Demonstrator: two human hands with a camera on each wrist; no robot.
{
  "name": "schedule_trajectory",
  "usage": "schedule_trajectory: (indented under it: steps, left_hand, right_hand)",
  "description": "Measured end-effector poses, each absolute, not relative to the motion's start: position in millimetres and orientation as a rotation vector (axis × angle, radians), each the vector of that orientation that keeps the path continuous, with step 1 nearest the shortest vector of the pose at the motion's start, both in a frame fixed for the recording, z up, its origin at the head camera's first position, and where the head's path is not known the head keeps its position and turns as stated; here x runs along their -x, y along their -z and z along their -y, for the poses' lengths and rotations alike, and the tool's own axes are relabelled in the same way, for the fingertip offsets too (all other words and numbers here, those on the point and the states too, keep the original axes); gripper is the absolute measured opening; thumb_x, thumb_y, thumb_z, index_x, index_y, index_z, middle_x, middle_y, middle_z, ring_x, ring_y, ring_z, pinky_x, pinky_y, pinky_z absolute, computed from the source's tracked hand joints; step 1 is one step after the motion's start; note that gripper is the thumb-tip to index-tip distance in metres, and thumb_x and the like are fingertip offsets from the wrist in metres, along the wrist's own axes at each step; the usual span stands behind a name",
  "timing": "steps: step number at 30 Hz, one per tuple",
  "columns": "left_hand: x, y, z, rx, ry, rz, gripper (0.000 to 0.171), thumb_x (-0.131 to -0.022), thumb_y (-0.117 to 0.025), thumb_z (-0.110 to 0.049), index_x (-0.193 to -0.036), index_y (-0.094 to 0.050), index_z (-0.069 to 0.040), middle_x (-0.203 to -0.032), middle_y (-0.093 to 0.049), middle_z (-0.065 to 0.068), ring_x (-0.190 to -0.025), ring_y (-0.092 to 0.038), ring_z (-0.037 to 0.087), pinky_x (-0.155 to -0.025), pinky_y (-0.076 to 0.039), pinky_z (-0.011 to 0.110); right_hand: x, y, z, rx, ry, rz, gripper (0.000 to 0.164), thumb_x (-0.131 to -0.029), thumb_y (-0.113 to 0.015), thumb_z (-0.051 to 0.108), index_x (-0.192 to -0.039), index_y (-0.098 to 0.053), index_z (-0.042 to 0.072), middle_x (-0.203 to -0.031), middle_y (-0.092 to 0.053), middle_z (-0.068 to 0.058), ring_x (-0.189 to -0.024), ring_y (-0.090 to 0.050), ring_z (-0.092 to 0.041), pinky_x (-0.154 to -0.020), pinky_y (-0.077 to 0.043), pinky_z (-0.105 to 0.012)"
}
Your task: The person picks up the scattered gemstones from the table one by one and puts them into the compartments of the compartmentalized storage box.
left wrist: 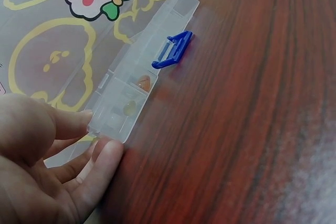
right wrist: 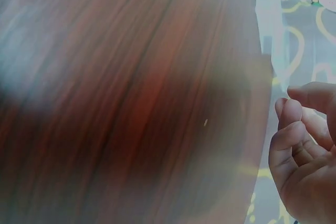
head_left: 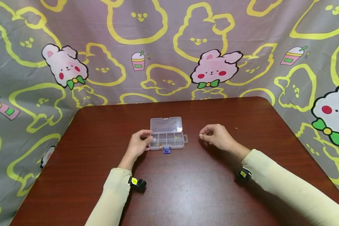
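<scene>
A clear plastic compartment box (head_left: 166, 140) sits on the table with its lid (head_left: 166, 125) raised at the back and a blue latch (head_left: 167, 150) at the front. My left hand (head_left: 138, 143) grips its left end, thumb on the upper edge and fingers lower down. Inside lie an orange bead (left wrist: 144, 82), a pale yellow-green bead (left wrist: 129, 108) and a yellow bead (head_left: 176, 137) in another compartment. To the right of the box, my right hand (head_left: 217, 137) pinches a tiny pale shiny piece (head_left: 200, 135) between thumb and forefinger; its exact kind is too small to tell.
A small brown bead (head_left: 236, 128) lies on the dark wooden table (head_left: 186, 188), beyond and right of my right hand. A clear hanging tab (head_left: 185, 138) sticks out from the box's right end. Patterned cloth (head_left: 164, 47) hangs behind the table and along both sides.
</scene>
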State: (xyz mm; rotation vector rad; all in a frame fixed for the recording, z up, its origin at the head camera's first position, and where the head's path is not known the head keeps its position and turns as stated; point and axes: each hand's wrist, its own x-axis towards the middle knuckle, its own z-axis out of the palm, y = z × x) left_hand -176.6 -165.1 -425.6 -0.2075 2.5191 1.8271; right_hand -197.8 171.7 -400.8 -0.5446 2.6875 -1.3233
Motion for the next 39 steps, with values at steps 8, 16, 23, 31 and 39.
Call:
schedule_trajectory:
  steps: [8,16,23,31,39]
  left_hand:
    - [176,425,165,0.202,-1.818,-2.525,0.027,-0.094,-0.067,0.0,-0.121,-0.069,-0.003,-0.109,-0.063,0.017,-0.069,-0.058,0.017,-0.055,-0.058,0.025]
    - [176,425,165,0.204,-1.823,-2.524,0.027,-0.094,-0.067,0.0,-0.121,-0.069,-0.003,-0.108,-0.063,0.017,-0.069,-0.058,0.016,-0.054,-0.058,0.025]
    - [176,426,165,0.207,-1.838,-2.519,0.026,-0.094,-0.067,0.0,-0.12,-0.069,-0.002,-0.107,-0.063,0.016,-0.07,-0.057,0.015,-0.054,-0.057,0.024]
    - [176,425,166,0.21,-1.826,-2.525,0.026,-0.094,-0.067,0.0,-0.12,-0.069,-0.003,-0.107,-0.063,0.016,-0.07,-0.057,0.016,-0.055,-0.058,0.025]
    - [176,425,165,0.206,-1.842,-2.516,0.027,-0.094,-0.067,0.001,-0.12,-0.069,-0.001,-0.106,-0.063,0.016,-0.069,-0.057,0.015,-0.054,-0.057,0.025]
  right_hand:
    - [195,400,-148,0.619,1.358,-2.653,0.006,-0.089,-0.076,0.007,-0.095,-0.074,0.006,-0.076,-0.068,-0.002,-0.054,-0.059,-0.017,-0.049,-0.051,-0.028]
    - [192,399,-123,0.663,1.377,-2.608,0.006,-0.088,-0.076,0.006,-0.094,-0.075,0.005,-0.076,-0.068,0.0,-0.054,-0.059,-0.015,-0.05,-0.054,-0.029]
    - [191,401,-106,0.705,1.37,-2.589,0.005,-0.088,-0.075,0.004,-0.093,-0.074,0.003,-0.075,-0.068,0.0,-0.053,-0.058,-0.013,-0.05,-0.053,-0.027]
    - [192,400,-91,0.789,1.368,-2.582,0.007,-0.088,-0.075,0.003,-0.094,-0.075,0.002,-0.077,-0.069,-0.002,-0.052,-0.057,-0.011,-0.05,-0.053,-0.027]
    - [194,400,-79,0.825,1.318,-2.612,0.008,-0.087,-0.076,0.004,-0.095,-0.075,0.002,-0.079,-0.069,0.0,-0.056,-0.058,-0.009,-0.053,-0.053,-0.025]
